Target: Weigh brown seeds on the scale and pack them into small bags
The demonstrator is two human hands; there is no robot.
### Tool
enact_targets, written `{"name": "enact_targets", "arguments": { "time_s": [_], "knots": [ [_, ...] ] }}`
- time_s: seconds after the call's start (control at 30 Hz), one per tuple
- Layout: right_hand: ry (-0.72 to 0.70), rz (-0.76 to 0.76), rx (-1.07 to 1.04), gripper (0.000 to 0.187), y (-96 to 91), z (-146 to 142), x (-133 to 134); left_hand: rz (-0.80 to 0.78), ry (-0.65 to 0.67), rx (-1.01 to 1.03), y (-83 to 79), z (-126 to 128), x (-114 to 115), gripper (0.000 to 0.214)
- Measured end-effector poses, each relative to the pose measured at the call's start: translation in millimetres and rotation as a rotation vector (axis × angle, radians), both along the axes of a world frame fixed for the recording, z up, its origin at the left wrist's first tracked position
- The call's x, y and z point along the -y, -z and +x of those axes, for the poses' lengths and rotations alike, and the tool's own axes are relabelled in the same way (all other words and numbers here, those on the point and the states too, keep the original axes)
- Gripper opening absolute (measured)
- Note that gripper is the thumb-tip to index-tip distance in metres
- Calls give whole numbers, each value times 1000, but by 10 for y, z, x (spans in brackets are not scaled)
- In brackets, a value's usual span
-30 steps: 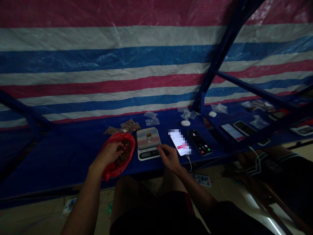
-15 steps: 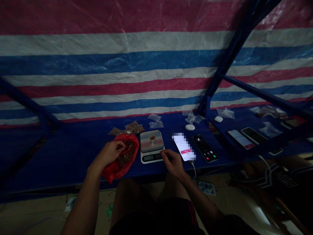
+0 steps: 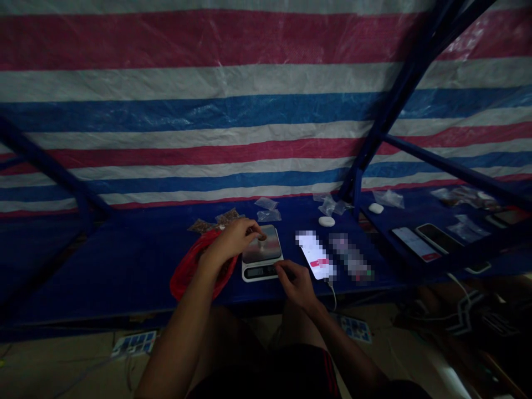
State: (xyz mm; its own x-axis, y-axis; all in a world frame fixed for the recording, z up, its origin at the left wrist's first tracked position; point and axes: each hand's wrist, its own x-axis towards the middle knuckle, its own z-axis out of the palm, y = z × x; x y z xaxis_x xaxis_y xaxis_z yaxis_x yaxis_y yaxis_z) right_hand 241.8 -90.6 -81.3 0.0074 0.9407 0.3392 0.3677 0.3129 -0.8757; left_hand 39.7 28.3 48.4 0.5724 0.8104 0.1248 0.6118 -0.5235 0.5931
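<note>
My left hand [image 3: 239,237] reaches over a digital scale [image 3: 257,254], its fingers pinched together at a small cup [image 3: 261,243] on the metal plate. The cup holds brown bits; what the fingertips pinch is too small to make out. At the scale's front right corner, beside the display, the curled fingers of my right hand [image 3: 296,281] grip the edge. Under my left forearm lies an open red plastic bag [image 3: 187,271], its dark brown contents mostly hidden. Just behind it are small clear bags of brown bits [image 3: 203,224].
Empty clear bags [image 3: 268,209] lie behind the scale. To the right are a lit phone [image 3: 315,255], a second, blurred phone [image 3: 351,257] and a white oval case [image 3: 326,221]. A blue metal brace [image 3: 374,133] slants upward there. More phones [image 3: 415,244] lie beyond.
My left hand has moved right and forward, out of the red bag to the cup on the scale. My right hand stays at the scale's corner. The view has shifted slightly.
</note>
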Motion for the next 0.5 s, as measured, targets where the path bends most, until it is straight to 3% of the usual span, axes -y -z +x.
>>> {"name": "enact_targets", "arguments": {
  "time_s": [0.13, 0.3, 0.5],
  "knots": [
    [9, 13, 0, 24, 24, 4, -5, -18, 23, -43, 138, 185, -114, 13],
    [2, 17, -9, 25, 13, 12, 7, -63, -12, -42, 252, 219, -135, 11],
    [11, 28, -9, 25, 29, 11, 4, -56, -48, 30, 132, 98, -60, 18]
  ]
}}
